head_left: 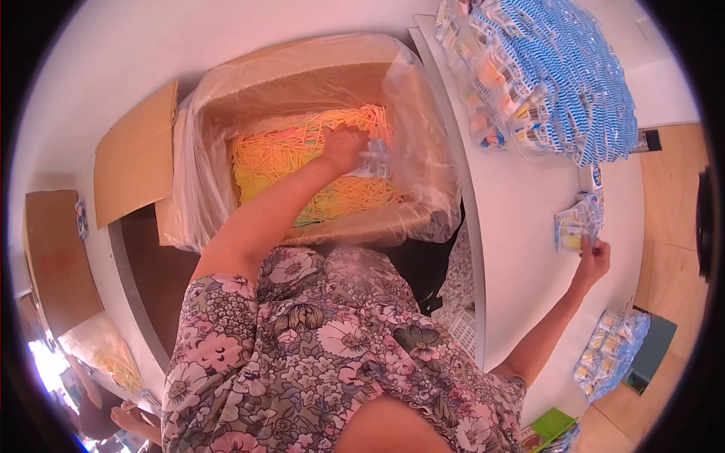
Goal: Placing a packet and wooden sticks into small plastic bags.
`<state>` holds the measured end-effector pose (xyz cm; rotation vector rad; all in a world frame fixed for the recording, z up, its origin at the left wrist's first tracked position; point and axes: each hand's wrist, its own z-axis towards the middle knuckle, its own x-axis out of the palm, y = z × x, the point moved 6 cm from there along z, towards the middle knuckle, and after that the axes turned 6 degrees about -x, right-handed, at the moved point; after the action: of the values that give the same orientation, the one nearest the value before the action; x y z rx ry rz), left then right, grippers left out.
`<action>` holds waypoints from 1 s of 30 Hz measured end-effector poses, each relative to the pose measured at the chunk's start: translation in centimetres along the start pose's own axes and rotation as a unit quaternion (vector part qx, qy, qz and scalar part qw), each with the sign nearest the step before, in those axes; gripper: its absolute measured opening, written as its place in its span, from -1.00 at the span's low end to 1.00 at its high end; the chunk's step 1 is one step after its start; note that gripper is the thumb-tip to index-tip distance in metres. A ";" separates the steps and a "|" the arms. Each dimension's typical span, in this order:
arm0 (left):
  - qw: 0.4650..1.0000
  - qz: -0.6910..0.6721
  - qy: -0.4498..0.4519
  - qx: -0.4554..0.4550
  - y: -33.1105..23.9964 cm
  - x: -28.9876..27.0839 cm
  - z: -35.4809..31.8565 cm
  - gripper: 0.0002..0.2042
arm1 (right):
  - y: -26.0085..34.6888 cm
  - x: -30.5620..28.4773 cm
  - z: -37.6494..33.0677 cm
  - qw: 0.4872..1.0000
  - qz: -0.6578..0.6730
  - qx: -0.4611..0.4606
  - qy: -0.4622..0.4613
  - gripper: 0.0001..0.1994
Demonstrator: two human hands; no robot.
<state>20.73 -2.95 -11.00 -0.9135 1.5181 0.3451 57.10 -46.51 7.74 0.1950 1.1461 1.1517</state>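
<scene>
Inside the plastic-lined carton at upper centre, my left hand is down among thin orange and yellow sticks, its fingers curled beside a clear packet with blue markings; whether they grip the packet, some sticks or both, I cannot tell. At the right of the frame, my right hand pinches a second clear packet, something yellow showing in it, near the white worktop. As I judge it, much is done: a great heap of blue-striped packets crowds the upper right and a smaller bundle lies at lower right, though I cannot tell how many are finished. Plenty seems left too, since sticks spread broadly across the carton, and the packets at my hands lie apart from the heap.
</scene>
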 end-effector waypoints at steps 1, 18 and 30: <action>0.999 -0.004 -0.048 0.021 0.1 -0.3 -0.1 -0.75 | 0.8 0.7 0.7 1.000 0.001 -0.001 0.004 -0.84; 0.987 -0.028 -0.110 0.112 1.7 -3.2 -1.4 -0.83 | 28.4 16.6 -9.6 0.921 0.056 -0.351 0.159 -0.88; 0.833 -0.524 0.146 0.106 0.0 -10.0 -5.0 -0.84 | 32.7 29.8 -9.6 0.898 0.027 -0.282 0.337 -0.79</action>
<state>16.41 -2.97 -0.69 -1.5038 1.0655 -0.7787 27.96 -11.87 6.15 -0.6762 1.3398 1.6133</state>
